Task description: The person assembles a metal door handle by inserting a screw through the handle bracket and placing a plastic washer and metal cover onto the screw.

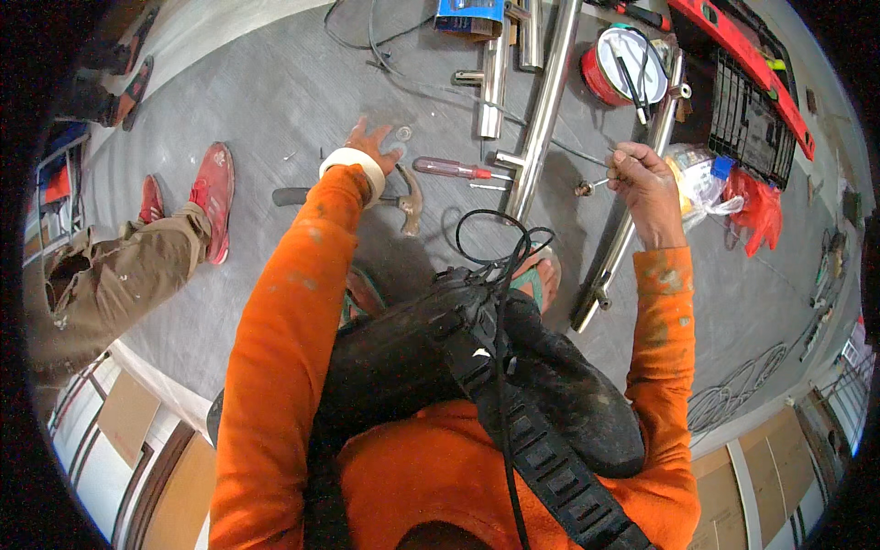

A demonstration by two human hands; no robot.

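Note:
My left hand [374, 145] reaches down to the grey floor with its fingers spread. A cream roll of tape [378, 176] sits around its wrist like a bracelet. Small metal rings [403, 134] lie at its fingertips. Below the hand is a hammer [412, 209] with a dark handle, partly hidden by my sleeve. A screwdriver [449, 168] with a reddish handle lies to the right. My right hand [644, 188] is closed in a pinch above a steel tube. From its fingers sticks a thin metal piece with a knobby end [584, 189]; its exact kind is unclear.
Polished steel tubes [548, 110] with short side posts lie ahead. A red-and-white tub [605, 78] holds pens. Further right are a red spirit level [779, 101], a black crate [752, 124] and plastic bags [701, 183]. Another person's red shoe [215, 188] stands at left.

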